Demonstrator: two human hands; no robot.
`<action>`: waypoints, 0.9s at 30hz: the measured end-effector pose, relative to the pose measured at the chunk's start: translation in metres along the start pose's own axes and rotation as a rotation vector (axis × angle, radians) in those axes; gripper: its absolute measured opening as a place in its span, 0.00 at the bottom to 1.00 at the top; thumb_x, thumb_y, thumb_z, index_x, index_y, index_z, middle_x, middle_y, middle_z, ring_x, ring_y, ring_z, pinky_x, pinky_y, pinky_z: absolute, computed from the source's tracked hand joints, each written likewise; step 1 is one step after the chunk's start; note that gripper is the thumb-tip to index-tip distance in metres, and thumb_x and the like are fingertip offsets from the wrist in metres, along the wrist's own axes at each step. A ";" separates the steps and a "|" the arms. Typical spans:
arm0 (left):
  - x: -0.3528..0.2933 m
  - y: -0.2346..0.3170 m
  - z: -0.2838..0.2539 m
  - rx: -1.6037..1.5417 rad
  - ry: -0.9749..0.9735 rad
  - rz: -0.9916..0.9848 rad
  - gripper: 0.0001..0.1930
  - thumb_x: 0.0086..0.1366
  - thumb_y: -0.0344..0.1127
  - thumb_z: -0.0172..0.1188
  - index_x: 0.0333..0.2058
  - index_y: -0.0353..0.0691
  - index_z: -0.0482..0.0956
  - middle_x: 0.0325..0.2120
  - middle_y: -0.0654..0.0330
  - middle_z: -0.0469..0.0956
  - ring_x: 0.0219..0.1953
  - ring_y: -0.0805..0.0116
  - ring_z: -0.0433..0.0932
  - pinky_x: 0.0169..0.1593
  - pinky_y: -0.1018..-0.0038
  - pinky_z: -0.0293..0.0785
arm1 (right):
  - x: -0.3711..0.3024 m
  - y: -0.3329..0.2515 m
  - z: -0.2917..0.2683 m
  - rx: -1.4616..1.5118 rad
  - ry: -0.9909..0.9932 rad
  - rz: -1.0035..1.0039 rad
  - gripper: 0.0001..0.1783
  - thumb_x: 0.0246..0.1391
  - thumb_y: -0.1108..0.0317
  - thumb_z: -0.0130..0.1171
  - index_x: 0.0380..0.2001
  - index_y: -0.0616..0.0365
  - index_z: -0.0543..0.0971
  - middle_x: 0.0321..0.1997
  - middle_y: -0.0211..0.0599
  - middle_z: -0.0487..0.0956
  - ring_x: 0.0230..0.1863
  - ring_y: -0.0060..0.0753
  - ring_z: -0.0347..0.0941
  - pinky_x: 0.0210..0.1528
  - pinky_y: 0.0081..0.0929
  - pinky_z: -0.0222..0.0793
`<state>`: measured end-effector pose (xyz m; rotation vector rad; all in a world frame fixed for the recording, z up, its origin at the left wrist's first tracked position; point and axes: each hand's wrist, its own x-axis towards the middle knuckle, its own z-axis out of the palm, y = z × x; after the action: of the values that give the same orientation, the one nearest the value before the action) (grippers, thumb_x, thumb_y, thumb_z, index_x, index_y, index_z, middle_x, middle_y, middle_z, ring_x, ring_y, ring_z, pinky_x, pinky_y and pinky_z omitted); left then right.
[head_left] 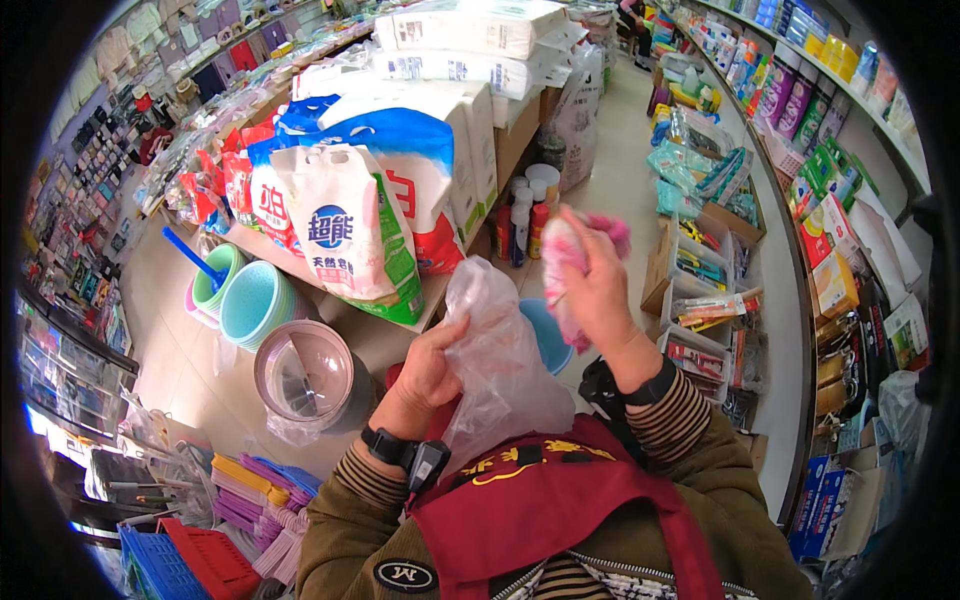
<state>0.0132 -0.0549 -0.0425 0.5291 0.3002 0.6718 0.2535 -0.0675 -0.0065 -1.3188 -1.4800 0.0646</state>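
Observation:
In front of my chest, my left hand [428, 368] pinches the edge of a thin, clear plastic bag [505, 375]. The bag hangs down over my dark red apron [560, 490]. Higher up and to the right, my right hand [600, 295] grips a bunched pink and white cloth [562, 275], its fingers closed round it. The cloth is apart from the bag. Part of a light blue basin [543, 335] shows behind the bag, between my two hands.
Large detergent bags [340, 225] stand on a low platform ahead. Turquoise nested buckets [262, 305] and a lidded bin [305, 372] sit on the floor at left. Spray cans [518, 232] stand by the platform's end. Trays of small goods [697, 355] and a stocked shelf [830, 260] line the right.

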 end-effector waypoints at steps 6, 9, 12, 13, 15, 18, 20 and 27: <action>0.017 -0.009 -0.037 -0.224 -0.191 0.248 0.18 0.75 0.52 0.43 0.52 0.48 0.73 0.48 0.58 0.78 0.50 0.58 0.78 0.57 0.61 0.75 | -0.047 -0.066 0.034 0.052 -0.412 -0.434 0.32 0.47 0.74 0.64 0.59 0.44 0.78 0.49 0.39 0.72 0.49 0.42 0.73 0.53 0.36 0.72; 0.020 0.027 -0.039 0.112 -0.322 0.458 0.24 0.76 0.53 0.39 0.60 0.47 0.68 0.59 0.51 0.71 0.62 0.49 0.70 0.63 0.44 0.66 | -0.079 -0.030 0.042 0.030 -0.565 -0.464 0.30 0.49 0.71 0.65 0.58 0.39 0.79 0.50 0.38 0.73 0.50 0.42 0.72 0.53 0.35 0.71; 0.000 0.048 -0.021 -0.232 -0.045 0.332 0.28 0.76 0.54 0.38 0.67 0.48 0.62 0.67 0.48 0.63 0.69 0.43 0.60 0.64 0.28 0.55 | -0.099 0.030 0.033 -0.167 -0.766 -0.480 0.15 0.49 0.67 0.59 0.40 0.41 0.84 0.54 0.39 0.75 0.49 0.46 0.72 0.53 0.39 0.69; -0.003 0.053 -0.015 -0.228 -0.079 0.343 0.29 0.75 0.54 0.38 0.69 0.48 0.60 0.68 0.47 0.60 0.70 0.42 0.57 0.64 0.25 0.51 | -0.104 0.045 0.028 -0.232 -0.857 -0.252 0.12 0.48 0.68 0.59 0.37 0.42 0.85 0.53 0.39 0.77 0.48 0.46 0.73 0.52 0.39 0.70; -0.007 0.059 -0.006 -0.255 -0.114 0.326 0.29 0.75 0.50 0.43 0.69 0.45 0.60 0.69 0.47 0.60 0.70 0.41 0.57 0.64 0.24 0.51 | -0.090 0.073 0.011 -0.127 -0.793 0.009 0.14 0.50 0.71 0.55 0.36 0.44 0.86 0.45 0.38 0.82 0.45 0.46 0.76 0.52 0.41 0.73; -0.002 0.054 -0.006 -0.070 0.150 0.308 0.27 0.74 0.43 0.45 0.67 0.37 0.61 0.67 0.48 0.64 0.68 0.44 0.61 0.69 0.40 0.57 | -0.053 0.078 0.004 0.105 -0.222 0.546 0.14 0.57 0.71 0.54 0.44 0.52 0.84 0.39 0.40 0.84 0.43 0.42 0.80 0.48 0.38 0.76; -0.001 0.047 -0.012 -0.039 0.095 0.376 0.28 0.71 0.39 0.48 0.66 0.30 0.62 0.65 0.48 0.66 0.67 0.46 0.64 0.70 0.48 0.57 | -0.022 0.069 -0.010 0.319 -0.011 0.579 0.15 0.62 0.68 0.56 0.49 0.60 0.82 0.44 0.43 0.84 0.42 0.33 0.81 0.46 0.28 0.76; -0.022 0.040 -0.026 0.209 0.119 0.594 0.39 0.68 0.56 0.59 0.67 0.35 0.59 0.63 0.49 0.68 0.64 0.52 0.69 0.70 0.51 0.59 | -0.036 0.017 -0.020 0.386 -0.423 0.443 0.16 0.59 0.65 0.61 0.48 0.61 0.81 0.35 0.39 0.83 0.39 0.24 0.79 0.43 0.30 0.75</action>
<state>-0.0347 -0.0338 -0.0400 0.7911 0.3291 1.2589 0.2709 -0.0985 -0.0326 -1.3331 -1.3936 0.9189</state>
